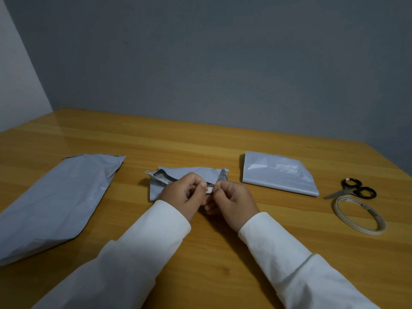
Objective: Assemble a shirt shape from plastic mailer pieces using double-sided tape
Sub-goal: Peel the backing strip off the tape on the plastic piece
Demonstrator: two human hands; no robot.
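Note:
A small grey mailer piece (189,171) with a dark inner side lies at the table's middle, partly hidden by my hands. My left hand (182,195) and my right hand (231,200) meet just in front of it, fingers curled. Between their fingertips they pinch a short pale strip of tape (209,190). A long grey mailer piece (55,201) lies at the left. Another folded grey mailer piece (278,173) lies to the right of the middle one. White sleeves cover both forearms.
Black-handled scissors (354,189) lie at the right on the wooden table (200,141). A roll of double-sided tape (360,215) lies flat just in front of them. A grey wall stands behind the table's far edge.

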